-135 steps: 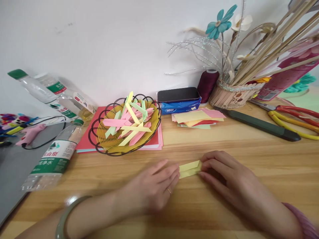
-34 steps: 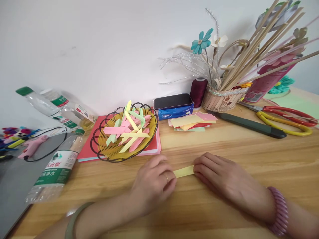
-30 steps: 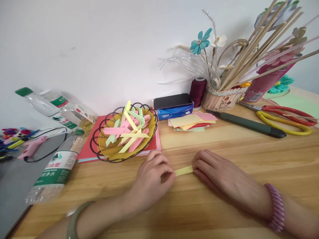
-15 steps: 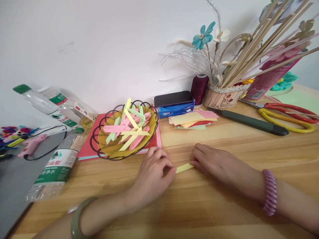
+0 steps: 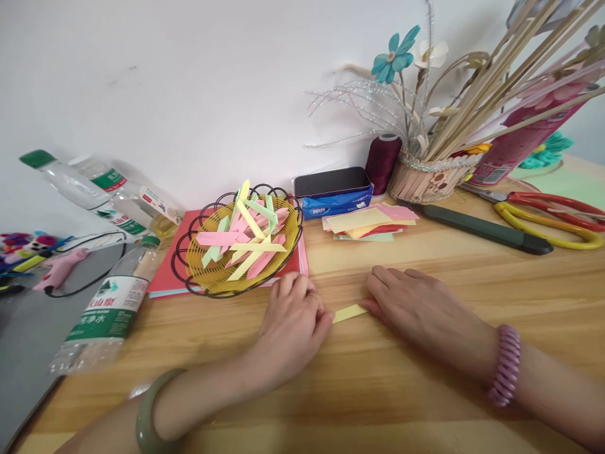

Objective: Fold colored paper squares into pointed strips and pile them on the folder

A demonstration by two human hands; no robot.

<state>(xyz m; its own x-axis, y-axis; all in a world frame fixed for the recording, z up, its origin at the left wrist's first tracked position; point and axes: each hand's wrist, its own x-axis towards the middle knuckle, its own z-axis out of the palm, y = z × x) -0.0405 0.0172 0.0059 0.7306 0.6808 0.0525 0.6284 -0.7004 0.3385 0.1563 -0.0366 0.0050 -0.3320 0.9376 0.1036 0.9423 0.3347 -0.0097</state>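
Centre frame, low: left hand point(image 5: 293, 318) and right hand point(image 5: 416, 309) press fingertips on the two ends of a folded yellow paper strip point(image 5: 348, 313), flat on the wooden table point(image 5: 425, 391). Fingers curled down, pinning, not lifting.

Risk: uneven pressure could skew the crease or let the strip slide.

Left: water bottle point(image 5: 101, 310), green label with Chinese characters. Upper centre: blue tissue pack point(image 5: 338, 203), writing too small to read.
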